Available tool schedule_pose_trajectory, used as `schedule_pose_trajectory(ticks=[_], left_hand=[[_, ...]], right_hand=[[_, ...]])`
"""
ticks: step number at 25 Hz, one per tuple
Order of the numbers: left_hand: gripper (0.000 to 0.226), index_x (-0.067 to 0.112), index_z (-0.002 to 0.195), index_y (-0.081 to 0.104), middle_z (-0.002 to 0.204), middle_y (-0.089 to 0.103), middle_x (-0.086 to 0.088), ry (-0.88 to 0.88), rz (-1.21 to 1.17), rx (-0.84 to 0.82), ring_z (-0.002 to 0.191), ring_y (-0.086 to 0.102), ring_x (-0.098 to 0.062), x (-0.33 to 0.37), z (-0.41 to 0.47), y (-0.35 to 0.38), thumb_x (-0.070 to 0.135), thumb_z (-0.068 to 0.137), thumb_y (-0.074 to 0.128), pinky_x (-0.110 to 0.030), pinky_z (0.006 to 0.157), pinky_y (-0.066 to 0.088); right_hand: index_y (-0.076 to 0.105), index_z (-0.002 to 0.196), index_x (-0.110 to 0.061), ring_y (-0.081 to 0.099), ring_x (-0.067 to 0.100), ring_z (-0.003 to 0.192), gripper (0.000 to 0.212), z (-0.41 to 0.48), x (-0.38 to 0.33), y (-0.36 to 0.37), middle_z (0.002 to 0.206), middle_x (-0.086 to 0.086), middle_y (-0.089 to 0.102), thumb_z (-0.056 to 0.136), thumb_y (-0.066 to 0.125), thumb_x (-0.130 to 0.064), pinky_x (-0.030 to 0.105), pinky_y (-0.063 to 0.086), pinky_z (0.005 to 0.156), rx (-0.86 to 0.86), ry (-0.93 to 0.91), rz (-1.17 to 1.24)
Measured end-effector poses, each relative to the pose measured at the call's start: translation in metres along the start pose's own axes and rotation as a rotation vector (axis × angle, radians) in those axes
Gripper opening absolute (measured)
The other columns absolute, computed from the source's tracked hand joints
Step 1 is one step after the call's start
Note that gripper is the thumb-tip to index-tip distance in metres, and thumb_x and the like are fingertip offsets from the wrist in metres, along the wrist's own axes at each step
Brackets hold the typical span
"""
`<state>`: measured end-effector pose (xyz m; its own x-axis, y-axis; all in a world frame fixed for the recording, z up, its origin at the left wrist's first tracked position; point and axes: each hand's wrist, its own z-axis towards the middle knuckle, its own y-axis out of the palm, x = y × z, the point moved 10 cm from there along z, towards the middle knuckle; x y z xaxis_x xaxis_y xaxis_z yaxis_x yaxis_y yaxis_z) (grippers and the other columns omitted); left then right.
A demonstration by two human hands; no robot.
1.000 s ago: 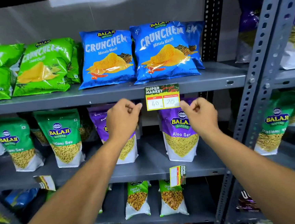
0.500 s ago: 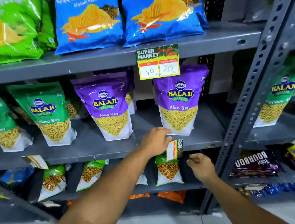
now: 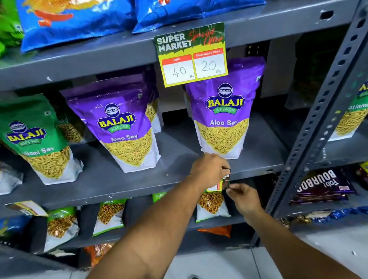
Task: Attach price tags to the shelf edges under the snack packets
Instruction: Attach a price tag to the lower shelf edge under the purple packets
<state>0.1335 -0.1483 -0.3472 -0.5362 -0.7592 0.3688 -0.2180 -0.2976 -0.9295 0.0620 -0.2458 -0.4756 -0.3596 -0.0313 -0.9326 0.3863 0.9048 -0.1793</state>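
Observation:
A green and yellow price tag [image 3: 191,54] reading 40 and 20 hangs on the upper shelf edge [image 3: 83,65], under the blue Crunchem packets [image 3: 74,15]. Below it stand two purple Aloo Sev packets [image 3: 225,113] on the middle shelf [image 3: 107,186]. A second price tag [image 3: 221,184] hangs at that shelf's front edge, mostly hidden by my hands. My left hand [image 3: 208,170] covers its top, fingers closed on it. My right hand [image 3: 242,195] pinches its lower right corner.
Green Ratlami Sev packets [image 3: 36,141] stand to the left. Another loose tag [image 3: 26,208] hangs askew at the far left shelf edge. A perforated grey upright [image 3: 323,113] splits off the right bay with a Bourbon pack [image 3: 320,185]. Small packets [image 3: 109,214] fill the lower shelf.
My view dropped from the upper shelf to the middle one. Both hands left the 40/20 tag and came down onto the lower tag, now gripping it.

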Motion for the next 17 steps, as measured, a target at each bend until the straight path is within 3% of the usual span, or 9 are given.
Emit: schedule_pose_trajectory(ticks=[4,7,11,14,17], left_hand=[[0.013,0.025,0.086,0.075,0.095,0.074,0.005,0.023,0.006,0.025,0.094,0.060,-0.021,0.004,-0.002,-0.004,0.031,0.083,0.064,-0.031,0.068,0.050],[0.017,0.026,0.090,0.075,0.093,0.076,0.007,0.010,-0.028,0.046,0.090,0.065,-0.019,-0.008,-0.010,-0.001,0.034,0.084,0.061,-0.030,0.069,0.052],[0.017,0.015,0.088,0.076,0.079,0.076,-0.002,-0.143,-0.421,0.146,0.070,0.064,-0.009,-0.044,-0.032,0.005,0.029,0.082,0.067,-0.029,0.066,0.052],[0.022,0.008,0.095,0.074,0.086,0.076,-0.007,-0.239,-0.624,0.204,0.081,0.064,-0.007,-0.060,-0.052,0.019,0.026,0.086,0.066,-0.031,0.075,0.054],[0.021,0.010,0.102,0.073,0.102,0.076,-0.006,-0.359,-0.654,0.338,0.093,0.068,-0.010,-0.072,-0.069,0.027,0.021,0.084,0.069,-0.019,0.082,0.052]], right_hand=[[0.059,0.062,-0.020,0.059,0.014,0.065,0.022,-0.002,-0.006,-0.004,0.064,-0.003,0.065,0.078,0.074,-0.024,0.031,0.046,0.065,-0.018,-0.060,-0.170],[0.059,0.062,-0.021,0.055,0.009,0.060,0.023,-0.009,-0.018,-0.015,0.062,-0.005,0.064,0.081,0.071,-0.021,0.022,0.042,0.055,-0.021,-0.136,-0.238],[0.064,0.071,-0.011,0.058,0.011,0.065,0.013,-0.013,-0.029,-0.035,0.070,0.001,0.066,0.082,0.070,-0.013,0.019,0.046,0.059,-0.051,-0.197,-0.142],[0.066,0.073,-0.014,0.063,0.010,0.069,0.011,-0.011,-0.040,-0.041,0.074,-0.001,0.070,0.081,0.070,-0.010,0.022,0.049,0.068,-0.036,-0.222,-0.107],[0.064,0.080,-0.020,0.065,0.008,0.075,0.008,-0.010,-0.052,-0.039,0.077,-0.006,0.070,0.081,0.071,-0.016,0.020,0.047,0.069,0.014,-0.259,-0.214]])
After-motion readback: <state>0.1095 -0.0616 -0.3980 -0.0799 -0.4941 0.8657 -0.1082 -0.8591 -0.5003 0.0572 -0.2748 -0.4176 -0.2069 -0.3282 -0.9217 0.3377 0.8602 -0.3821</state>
